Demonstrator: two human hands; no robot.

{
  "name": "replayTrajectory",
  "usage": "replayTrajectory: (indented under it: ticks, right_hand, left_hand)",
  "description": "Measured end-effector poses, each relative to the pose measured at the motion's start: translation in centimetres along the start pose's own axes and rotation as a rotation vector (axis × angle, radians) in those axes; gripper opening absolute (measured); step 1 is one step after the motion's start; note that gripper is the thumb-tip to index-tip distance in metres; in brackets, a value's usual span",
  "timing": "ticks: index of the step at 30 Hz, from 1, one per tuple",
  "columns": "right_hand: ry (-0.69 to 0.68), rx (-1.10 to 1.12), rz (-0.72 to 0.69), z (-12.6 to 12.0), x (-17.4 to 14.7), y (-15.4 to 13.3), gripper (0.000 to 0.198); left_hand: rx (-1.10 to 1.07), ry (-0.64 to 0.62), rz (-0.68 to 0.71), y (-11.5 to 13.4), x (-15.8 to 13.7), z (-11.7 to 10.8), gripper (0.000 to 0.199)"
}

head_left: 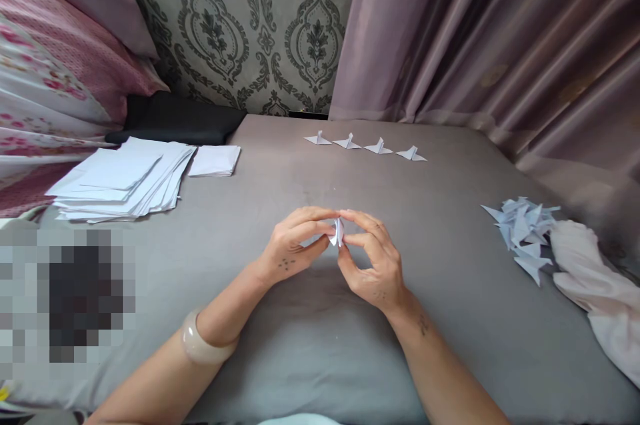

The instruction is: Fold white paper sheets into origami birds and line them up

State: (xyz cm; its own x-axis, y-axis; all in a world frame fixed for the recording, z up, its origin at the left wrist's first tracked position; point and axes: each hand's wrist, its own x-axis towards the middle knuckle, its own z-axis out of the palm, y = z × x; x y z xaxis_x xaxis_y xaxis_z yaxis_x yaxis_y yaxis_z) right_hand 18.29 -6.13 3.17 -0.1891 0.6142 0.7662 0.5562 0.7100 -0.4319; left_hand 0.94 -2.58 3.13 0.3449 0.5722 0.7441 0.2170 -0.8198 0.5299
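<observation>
Grey cloth (270,178) covers the broad surface, with patterned wallpaper (215,31) and mauve curtains (400,31) behind it. Everything can be placed from one small folded paper piece (339,233), which sits directly between the person's hands, in front of the body. Its long axis appears to run roughly upright in the view, across the line joining the two hands. The left hand (300,238) pinches it from its left side and the right hand (373,253) from its right, fingertips meeting at its upper end; neither hand is clearly nearer. Beyond the piece and slightly right stands a row of four paper birds (379,147); well to its right lies a heap of folded paper (525,221), and well to its left, farther off, a large paper stack (115,178) beside a smaller stack (214,161).
</observation>
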Motion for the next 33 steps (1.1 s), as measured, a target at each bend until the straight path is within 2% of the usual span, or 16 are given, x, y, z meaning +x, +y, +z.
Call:
replayTrajectory:
  ticks: [9,14,20,24,26,29,33]
  right_hand:
    - [-0.005,-0.002,-0.024,0.2,-0.1,0.2,0.031]
    - [-0.011,0.041,0.042,-0.1,-0.1,0.1,0.030]
    - [0.019,0.213,0.321,0.1,-0.1,0.1,0.020]
    - [0.085,0.386,0.576,0.9,-0.4,0.3,0.016]
    - [0.116,0.496,0.699,1.2,-0.3,0.3,0.022]
    - [0.108,0.649,0.834,1.5,0.0,0.3,0.036]
    - [0.101,0.669,0.880,1.6,0.0,0.2,0.039]
  left_hand:
    - [0.016,0.011,0.004,-0.2,0.0,0.0,0.019]
    - [-0.060,-0.009,-0.100,-0.1,0.1,0.0,0.016]
    - [-0.324,0.020,-0.445,0.2,-0.2,0.7,0.006]
    - [-0.598,0.056,-0.797,0.5,-0.2,1.7,0.015]
    - [-0.704,0.093,-0.941,0.5,-0.2,2.1,0.020]
    - [-0.774,0.140,-1.007,0.2,-0.4,2.4,0.023]
    - [-0.790,0.168,-0.993,-0.1,-0.6,2.7,0.025]
